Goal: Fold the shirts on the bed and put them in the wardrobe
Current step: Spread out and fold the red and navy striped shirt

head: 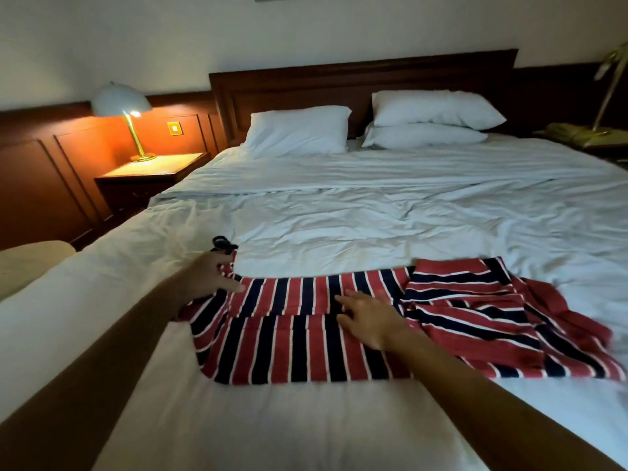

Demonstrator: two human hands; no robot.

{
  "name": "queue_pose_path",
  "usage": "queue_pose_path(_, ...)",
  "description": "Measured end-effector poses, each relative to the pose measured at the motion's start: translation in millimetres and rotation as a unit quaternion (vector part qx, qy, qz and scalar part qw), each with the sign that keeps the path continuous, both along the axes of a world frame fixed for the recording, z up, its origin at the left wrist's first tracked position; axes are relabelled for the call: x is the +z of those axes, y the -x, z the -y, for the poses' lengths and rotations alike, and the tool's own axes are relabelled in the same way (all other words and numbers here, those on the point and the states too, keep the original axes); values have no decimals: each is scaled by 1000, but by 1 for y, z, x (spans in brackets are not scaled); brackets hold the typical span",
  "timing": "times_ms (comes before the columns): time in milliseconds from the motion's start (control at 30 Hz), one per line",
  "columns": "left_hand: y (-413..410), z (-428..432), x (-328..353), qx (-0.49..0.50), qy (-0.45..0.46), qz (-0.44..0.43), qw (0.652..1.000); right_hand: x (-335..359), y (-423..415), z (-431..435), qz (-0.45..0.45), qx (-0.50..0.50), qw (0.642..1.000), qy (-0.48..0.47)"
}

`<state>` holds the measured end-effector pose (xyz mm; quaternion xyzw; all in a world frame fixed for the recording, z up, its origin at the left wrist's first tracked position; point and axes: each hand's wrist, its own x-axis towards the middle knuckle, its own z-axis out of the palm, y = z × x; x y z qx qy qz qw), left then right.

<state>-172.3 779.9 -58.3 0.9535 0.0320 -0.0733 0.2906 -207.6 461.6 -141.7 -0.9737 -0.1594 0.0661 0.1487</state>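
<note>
Striped shirt (289, 338) on bed (339, 226): left fingers (218, 260) pinch edge, right fingers (353, 301) flat atop

A striped shirt (306, 338) lies partly folded by the near edge of the bed (339, 226). The left hand (207, 277) grips its left end; the right hand (370, 321) rests flat on its middle. Just beyond the left hand lies a small black thing (222, 243), perhaps a cord.

Honestly can't read any text, labels, brands or numbers anywhere from my feed here, just nothing legible.
</note>
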Motion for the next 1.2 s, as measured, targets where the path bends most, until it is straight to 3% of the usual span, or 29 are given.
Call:
queue_pose_path(233, -19, 218, -16, -175, -98, 8, 980, 11, 12, 152, 67, -214, 974, -18)
queue_pose_path(300, -11, 269, -23, -236, -85, -62, 966, 10, 21, 180, 69, -255, 964, -39)
queue_pose_path(367, -6, 290, -31, -240, -10, -136, 961, 8, 26, 195, 52, -273, 957, -83)
queue_pose_path(433, -5, 280, -39, -204, 36, -63, 976, 5, 30, 199, 55, -261, 956, -119)
queue_pose_path(500, -8, 252, -49, -172, 9, 64, 983, 3, 36, 189, 62, -257, 955, -130)
queue_pose_path(567, -8, 213, -63, -177, -46, 103, 978, 5, 46, 168, 94, -268, 954, -97)
queue_pose_path(633, 1, 177, -81, -186, -113, 71, 973, 9, 55, 142, 134, -249, 955, -86)
queue_pose_path(733, 26, 142, -113, -206, -182, 21, 961, 15, 69, 106, 36, -198, 967, -158)
queue_pose_path(833, 43, 128, -127, -211, -193, 20, 958, 14, 79, 84, -24, -179, 970, -164)
queue_pose_path(967, 49, 126, -118, -252, -189, -7, 949, 13, 82, 83, -60, -196, 943, -262)
queue_pose_path(1067, 56, 122, -109, -289, -201, -34, 935, 22, 89, 96, -153, -195, 918, -310)
queue_pose_path(1133, 59, 117, -101, -294, -199, -48, 934, 32, 93, 104, -202, -175, 921, -282)
queue_pose_path(1200, 56, 116, -90, -272, -181, -39, 944, 38, 87, 111, -168, -167, 947, -219)
